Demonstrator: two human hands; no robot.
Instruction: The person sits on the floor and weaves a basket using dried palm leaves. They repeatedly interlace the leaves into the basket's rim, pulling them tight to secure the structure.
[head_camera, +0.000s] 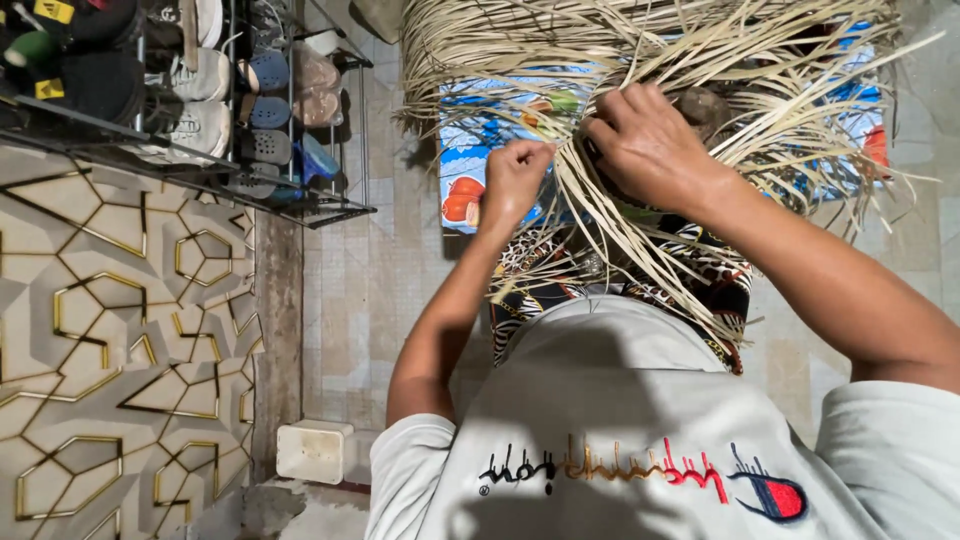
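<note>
A partly woven mat of pale dried palm strips (640, 50) lies across my lap and the floor, its loose ends fanning out toward me. My left hand (515, 175) is closed into a fist, pinching a few thin strips at the mat's near edge. To its right, my right hand (650, 145) presses down on the strips with fingers curled around a bunch of them. Patterned black, white and orange cloth (545, 275) covers my legs beneath the strips.
A colourful printed sheet (470, 170) lies on the tiled floor under the weaving. At the left stands a black metal shoe rack (200, 110) filled with shoes, beside a panel with a gold geometric pattern (110, 340). A small white box (315, 450) sits on the floor.
</note>
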